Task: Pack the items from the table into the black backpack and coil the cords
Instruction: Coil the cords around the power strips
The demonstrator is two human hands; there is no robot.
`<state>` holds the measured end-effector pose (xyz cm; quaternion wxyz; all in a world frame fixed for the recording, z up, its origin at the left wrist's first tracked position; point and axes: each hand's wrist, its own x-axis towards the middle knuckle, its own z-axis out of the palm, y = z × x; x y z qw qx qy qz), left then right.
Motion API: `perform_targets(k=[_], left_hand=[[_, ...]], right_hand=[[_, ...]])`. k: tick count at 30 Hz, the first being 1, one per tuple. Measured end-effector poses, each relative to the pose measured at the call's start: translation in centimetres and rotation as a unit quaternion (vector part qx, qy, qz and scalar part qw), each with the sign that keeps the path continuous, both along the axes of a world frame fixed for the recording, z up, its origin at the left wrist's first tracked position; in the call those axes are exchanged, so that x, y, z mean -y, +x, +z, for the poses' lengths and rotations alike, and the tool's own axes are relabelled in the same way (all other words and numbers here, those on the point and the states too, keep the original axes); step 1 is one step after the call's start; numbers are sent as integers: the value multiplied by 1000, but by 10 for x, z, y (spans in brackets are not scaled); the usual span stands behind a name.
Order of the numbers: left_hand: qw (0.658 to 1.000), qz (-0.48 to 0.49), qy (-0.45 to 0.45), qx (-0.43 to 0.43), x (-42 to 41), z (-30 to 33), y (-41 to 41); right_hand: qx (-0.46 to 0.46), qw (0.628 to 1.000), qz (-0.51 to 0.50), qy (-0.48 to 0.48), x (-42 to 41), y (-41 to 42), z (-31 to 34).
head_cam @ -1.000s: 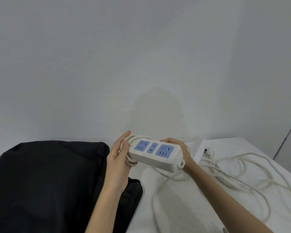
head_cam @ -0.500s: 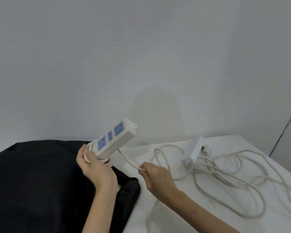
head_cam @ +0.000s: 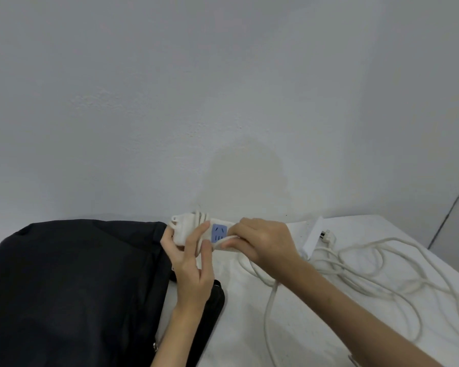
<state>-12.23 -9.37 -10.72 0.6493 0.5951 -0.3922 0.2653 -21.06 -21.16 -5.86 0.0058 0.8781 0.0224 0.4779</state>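
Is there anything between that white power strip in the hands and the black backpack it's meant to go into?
Nothing visible. The left hand and right hand hold the power strip right beside the black backpack. The loose cord trails away to the right across the table. I cannot see the backpack's opening.

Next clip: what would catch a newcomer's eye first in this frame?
Both hands meet at centre frame on a white power strip with a blue socket face: the left hand grips its left end, the right hand pinches cord against it. To the right, loose white cord sprawls in loops over the white table. A black backpack fills the lower left.
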Motion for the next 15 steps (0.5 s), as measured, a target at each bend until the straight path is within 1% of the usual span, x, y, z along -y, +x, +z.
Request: perform_targets(k=[3, 6, 7, 8, 9, 10, 11, 12, 13, 15], left_hand=[[998, -15, 41, 50, -3, 1, 4], [995, 2, 80, 51, -2, 0, 8], [996, 7, 80, 43, -3, 0, 9], [996, 11, 76, 36, -3, 0, 10], [997, 14, 74, 29, -4, 0, 12], [997, 17, 76, 23, -5, 0, 12], [997, 19, 79, 17, -6, 0, 13], [997, 24, 76, 9, -7, 1, 13], [997, 32, 67, -7, -10, 2, 14], [996, 55, 36, -60, -18, 8, 20]], right_hand=[[-21, 999, 25, 26, 1, -1, 5], [-54, 997, 28, 55, -2, -4, 12], [-72, 993, 30, 86, -3, -4, 13], [-102, 984, 40, 139, -5, -5, 13], [-141, 964, 66, 214, -8, -6, 12], [-179, 932, 102, 298, -10, -7, 11], [-221, 892, 130, 372, -9, -8, 9], [-277, 856, 138, 414, -7, -10, 8], [-346, 829, 129, 419, -3, -13, 5], [-470, 791, 78, 385, 10, -21, -7]])
